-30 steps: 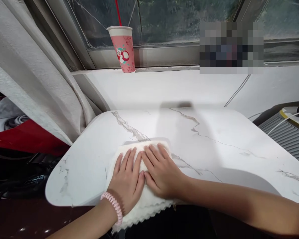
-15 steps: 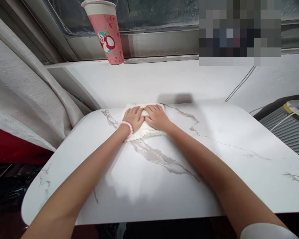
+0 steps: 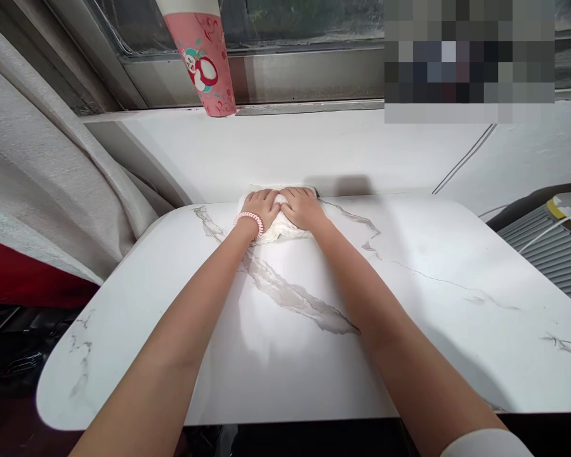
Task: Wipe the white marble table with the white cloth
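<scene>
A cream-white cloth lies on the white marbled table at its far edge, bunched up against the wall. My left hand, with a pink coil band at the wrist, presses on the left part of the cloth, fingers bent over it. On the right part, my right hand presses down in the same way. The two hands sit side by side, thumbs close together. The cloth under the palms is hidden.
The tabletop has grey veins and a rounded left corner. A pink paper cup stands on the window ledge. A grey curtain hangs at left. Right of the table are a grey ribbed object and cables.
Both hands have pushed the cloth forward to the wall side of the table. The cloth's near edge has drawn away from me and bunched. The view has tilted slightly down.
</scene>
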`<state>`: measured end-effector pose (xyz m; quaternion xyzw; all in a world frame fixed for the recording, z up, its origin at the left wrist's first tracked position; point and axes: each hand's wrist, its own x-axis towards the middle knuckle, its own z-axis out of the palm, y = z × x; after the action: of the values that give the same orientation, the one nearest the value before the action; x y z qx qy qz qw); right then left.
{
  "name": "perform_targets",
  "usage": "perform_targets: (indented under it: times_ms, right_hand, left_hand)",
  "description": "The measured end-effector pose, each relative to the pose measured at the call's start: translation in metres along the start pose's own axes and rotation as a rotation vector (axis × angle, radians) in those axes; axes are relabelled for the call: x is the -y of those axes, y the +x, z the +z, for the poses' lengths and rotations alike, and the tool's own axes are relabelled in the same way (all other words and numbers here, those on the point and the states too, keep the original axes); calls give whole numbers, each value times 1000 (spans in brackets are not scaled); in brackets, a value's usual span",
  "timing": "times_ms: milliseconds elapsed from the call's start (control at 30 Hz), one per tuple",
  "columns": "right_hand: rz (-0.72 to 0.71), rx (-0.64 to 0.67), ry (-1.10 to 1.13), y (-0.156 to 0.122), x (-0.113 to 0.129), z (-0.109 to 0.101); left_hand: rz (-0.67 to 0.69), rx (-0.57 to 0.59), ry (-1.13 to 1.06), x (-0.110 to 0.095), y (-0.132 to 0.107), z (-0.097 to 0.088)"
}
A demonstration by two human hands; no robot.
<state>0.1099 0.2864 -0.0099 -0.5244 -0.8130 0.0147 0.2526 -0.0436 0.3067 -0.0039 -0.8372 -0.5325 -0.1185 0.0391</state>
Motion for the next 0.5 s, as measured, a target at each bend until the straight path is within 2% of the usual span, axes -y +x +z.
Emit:
perform_targets:
  times_ms: [233,500]
  right_hand:
    - [19,-27,-31,-17,8,-3]
    - [25,-12,60,-58,17,-17]
  left_hand:
    - [-1,28,14,-14,-16,-7]
    - [-6,27,2,-37,-57,-15]
